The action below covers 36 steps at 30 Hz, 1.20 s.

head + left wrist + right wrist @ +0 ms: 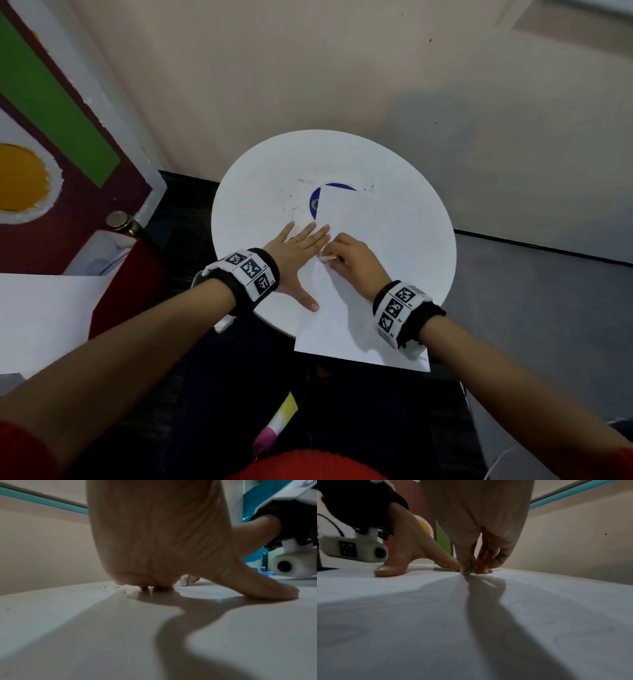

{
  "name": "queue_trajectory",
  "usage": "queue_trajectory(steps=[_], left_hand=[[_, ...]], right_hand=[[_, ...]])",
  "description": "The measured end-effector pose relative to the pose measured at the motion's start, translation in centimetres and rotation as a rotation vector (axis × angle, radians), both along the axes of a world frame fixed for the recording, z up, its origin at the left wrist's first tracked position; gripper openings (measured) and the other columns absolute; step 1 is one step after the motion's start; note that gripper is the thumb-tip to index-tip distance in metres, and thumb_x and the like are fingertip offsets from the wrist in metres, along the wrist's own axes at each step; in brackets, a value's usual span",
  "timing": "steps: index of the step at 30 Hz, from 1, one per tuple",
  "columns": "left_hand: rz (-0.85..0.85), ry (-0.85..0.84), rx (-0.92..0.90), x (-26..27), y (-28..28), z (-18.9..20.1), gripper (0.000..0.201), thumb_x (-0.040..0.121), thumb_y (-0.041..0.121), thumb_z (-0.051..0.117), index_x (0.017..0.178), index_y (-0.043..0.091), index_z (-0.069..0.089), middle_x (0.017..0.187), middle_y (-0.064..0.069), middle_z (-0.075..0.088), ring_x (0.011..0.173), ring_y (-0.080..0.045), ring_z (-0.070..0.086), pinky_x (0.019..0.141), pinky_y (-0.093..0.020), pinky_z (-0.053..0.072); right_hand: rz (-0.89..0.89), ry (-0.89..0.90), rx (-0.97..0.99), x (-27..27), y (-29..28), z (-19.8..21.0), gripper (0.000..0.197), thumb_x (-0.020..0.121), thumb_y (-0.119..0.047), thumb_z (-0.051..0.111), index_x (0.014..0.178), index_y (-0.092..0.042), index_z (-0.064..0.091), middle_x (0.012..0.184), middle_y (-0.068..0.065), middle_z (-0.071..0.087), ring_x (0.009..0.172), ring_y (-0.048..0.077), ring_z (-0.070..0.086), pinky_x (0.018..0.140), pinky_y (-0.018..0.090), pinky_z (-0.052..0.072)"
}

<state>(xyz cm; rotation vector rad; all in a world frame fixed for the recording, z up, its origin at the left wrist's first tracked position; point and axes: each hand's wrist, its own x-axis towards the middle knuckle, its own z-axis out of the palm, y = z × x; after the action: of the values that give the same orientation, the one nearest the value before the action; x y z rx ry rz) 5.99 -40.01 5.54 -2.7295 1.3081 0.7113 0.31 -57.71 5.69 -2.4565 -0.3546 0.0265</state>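
A white sheet of paper (373,246) lies on a round white table (260,171), and its near edge hangs over the table's rim. My left hand (301,260) lies flat with fingers spread, pressing on the paper's left edge and the table. Just to its right, my right hand (337,253) pinches a small white eraser (327,258) and holds it down on the paper. In the left wrist view the eraser (185,582) shows beyond my palm (163,540). In the right wrist view my fingertips (486,563) grip the eraser (469,566) against the paper (471,628).
Dark eraser crumbs (291,209) are scattered on the table left of the paper. A blue round sticker (317,204) lies partly under the paper's far corner. A coloured board (51,137) stands at the left, with another white sheet (41,318) below it. A pink and yellow object (277,425) lies near my lap.
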Motion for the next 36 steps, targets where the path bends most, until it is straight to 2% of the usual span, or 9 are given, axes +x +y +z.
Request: queue_trajectory(steps=[6, 10, 14, 19, 22, 25, 29, 33, 36], left_hand=[[0.001, -0.012, -0.031, -0.1, 0.1, -0.3, 0.142, 0.054, 0.092, 0.052, 0.151, 0.018, -0.021, 0.155, 0.009, -0.031, 0.142, -0.012, -0.029, 0.115, -0.046, -0.018], [-0.011, -0.027, -0.011, -0.2, 0.1, -0.2, 0.141, 0.056, 0.090, 0.053, 0.151, 0.015, -0.019, 0.155, 0.006, -0.032, 0.142, -0.015, -0.029, 0.115, -0.048, -0.017], [0.004, 0.004, -0.013, -0.3, -0.1, 0.0, 0.143, 0.055, 0.089, 0.057, 0.150, 0.017, -0.021, 0.155, 0.007, -0.031, 0.142, -0.013, -0.029, 0.114, -0.047, -0.019], [-0.002, -0.034, 0.008, -0.4, -0.2, -0.2, 0.142, 0.056, 0.090, 0.054, 0.151, 0.015, -0.020, 0.154, 0.005, -0.033, 0.142, -0.016, -0.030, 0.114, -0.050, -0.018], [0.003, -0.012, 0.027, -0.5, -0.3, 0.1, 0.143, 0.055, 0.089, 0.056, 0.150, 0.015, -0.020, 0.154, 0.005, -0.033, 0.142, -0.016, -0.030, 0.113, -0.050, -0.018], [0.004, -0.009, 0.047, -0.4, -0.4, 0.5, 0.143, 0.055, 0.089, 0.056, 0.150, 0.015, -0.022, 0.154, 0.005, -0.033, 0.142, -0.015, -0.029, 0.113, -0.049, -0.019], [-0.005, -0.031, 0.070, -0.5, -0.3, 0.6, 0.142, 0.057, 0.090, 0.053, 0.150, 0.014, -0.022, 0.154, 0.004, -0.034, 0.142, -0.017, -0.030, 0.113, -0.050, -0.018], [0.000, -0.026, 0.086, -0.5, -0.4, 0.9, 0.143, 0.055, 0.091, 0.053, 0.149, 0.014, -0.023, 0.154, 0.004, -0.034, 0.142, -0.016, -0.030, 0.112, -0.047, -0.020], [-0.014, -0.055, 0.098, -0.4, -0.7, 0.8, 0.143, 0.057, 0.090, 0.053, 0.149, 0.011, -0.022, 0.154, 0.000, -0.033, 0.142, -0.018, -0.030, 0.113, -0.043, -0.021]], right_hand=[[-0.051, 0.015, 0.066, -1.1, 0.6, -0.6, 0.003, 0.086, -0.007, 0.060, 0.089, -0.007, 0.063, 0.083, -0.003, 0.051, 0.070, 0.012, 0.046, 0.064, 0.030, 0.042], [0.125, 0.088, -0.011, -2.6, 1.3, 0.2, 0.009, 0.086, -0.008, 0.061, 0.078, -0.006, 0.055, 0.077, -0.006, 0.044, 0.064, 0.009, 0.041, 0.060, 0.022, 0.033], [0.005, 0.092, 0.005, 0.5, 0.5, 1.4, 0.004, 0.083, -0.005, 0.061, 0.080, -0.005, 0.059, 0.073, -0.017, 0.040, 0.065, -0.002, 0.041, 0.061, 0.019, 0.030], [0.161, 0.146, -0.083, -2.0, 1.3, 0.6, 0.010, 0.081, -0.008, 0.062, 0.075, -0.008, 0.054, 0.078, -0.001, 0.051, 0.067, 0.015, 0.047, 0.061, 0.024, 0.037], [0.083, 0.174, -0.029, 0.0, 0.7, 1.1, 0.015, 0.080, -0.008, 0.063, 0.073, -0.017, 0.053, 0.077, -0.009, 0.050, 0.065, 0.009, 0.047, 0.063, 0.021, 0.039], [0.001, 0.145, 0.014, 0.0, 1.1, 1.2, 0.011, 0.081, -0.005, 0.061, 0.076, -0.014, 0.056, 0.074, -0.017, 0.046, 0.065, 0.001, 0.046, 0.061, 0.019, 0.037], [0.156, 0.204, -0.086, -2.1, 1.2, 1.2, 0.008, 0.081, -0.011, 0.064, 0.076, -0.010, 0.058, 0.077, -0.002, 0.052, 0.068, 0.014, 0.049, 0.063, 0.028, 0.041], [-0.061, 0.139, -0.057, 0.8, -0.3, 1.4, 0.005, 0.081, -0.010, 0.064, 0.077, -0.010, 0.062, 0.068, -0.013, 0.044, 0.061, 0.002, 0.043, 0.063, 0.026, 0.035], [0.047, 0.149, -0.057, -1.4, 0.6, 1.1, 0.006, 0.080, -0.008, 0.064, 0.076, -0.010, 0.060, 0.073, -0.005, 0.049, 0.064, 0.011, 0.046, 0.062, 0.025, 0.037]])
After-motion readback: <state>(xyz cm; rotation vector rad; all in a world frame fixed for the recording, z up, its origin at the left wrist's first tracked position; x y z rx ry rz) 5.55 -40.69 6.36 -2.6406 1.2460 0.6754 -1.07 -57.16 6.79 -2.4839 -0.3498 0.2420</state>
